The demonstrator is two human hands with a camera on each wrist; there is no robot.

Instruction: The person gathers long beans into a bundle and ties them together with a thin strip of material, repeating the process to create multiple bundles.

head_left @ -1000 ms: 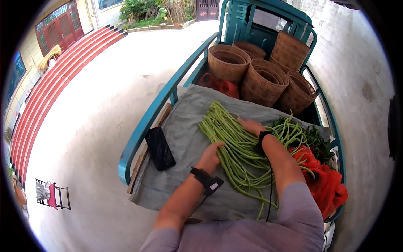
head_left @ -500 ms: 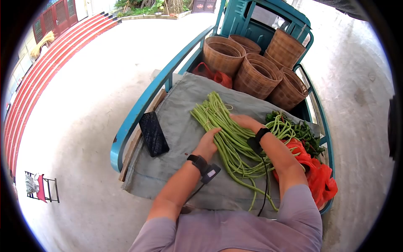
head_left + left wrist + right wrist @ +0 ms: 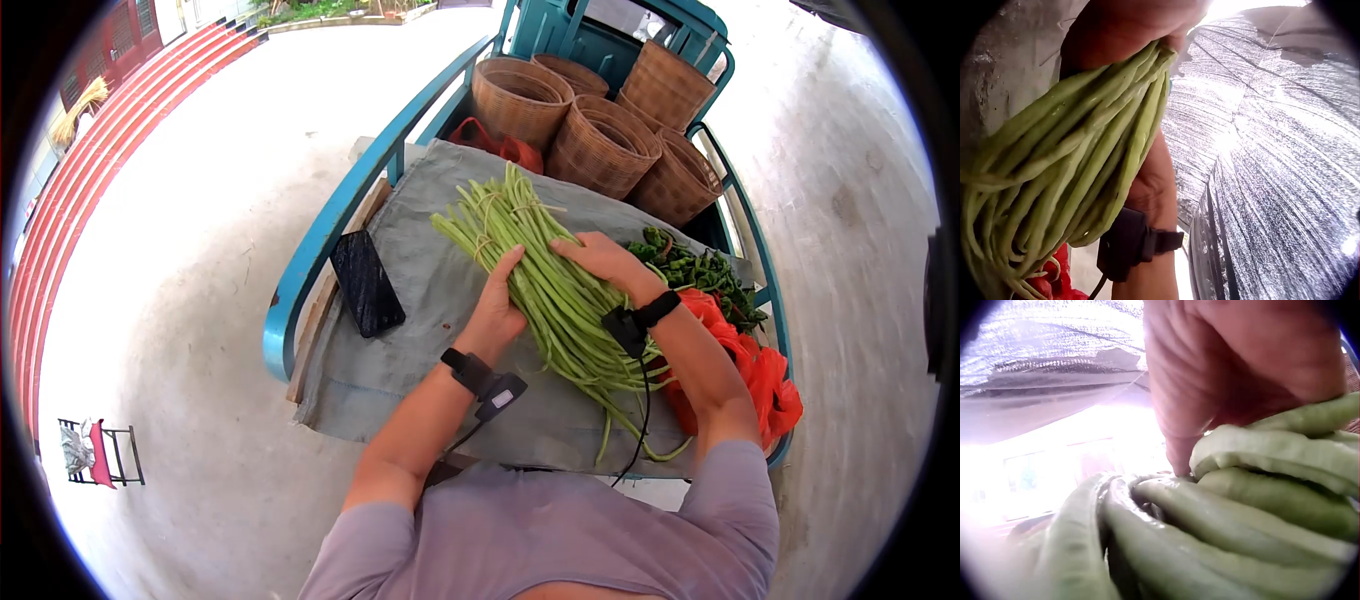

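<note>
Long green beans (image 3: 560,300), tied with thin bands near their upper-left ends, are held in both hands above a grey cloth (image 3: 400,370). My left hand (image 3: 497,308) grips the bundle's left side, thumb on top. From the right, my right hand (image 3: 603,262) curls over the upper side. In the left wrist view the beans (image 3: 1079,150) hang in a looped mass below the left hand (image 3: 1129,31). The right wrist view shows the right hand (image 3: 1241,362) against the beans (image 3: 1210,531); its fingertips are mostly hidden.
A black phone-like slab (image 3: 367,284) lies on the cloth's left side. Woven baskets (image 3: 604,147) stand at the cart's far end. Dark green leafy vegetables (image 3: 700,275) and a red plastic bag (image 3: 765,385) are at the right. A teal rail (image 3: 335,225) runs along the left.
The bean bundle has been raised and drawn closer to the body, its trailing ends gathered in. My right hand has turned more over the bundle. The camera view has shifted.
</note>
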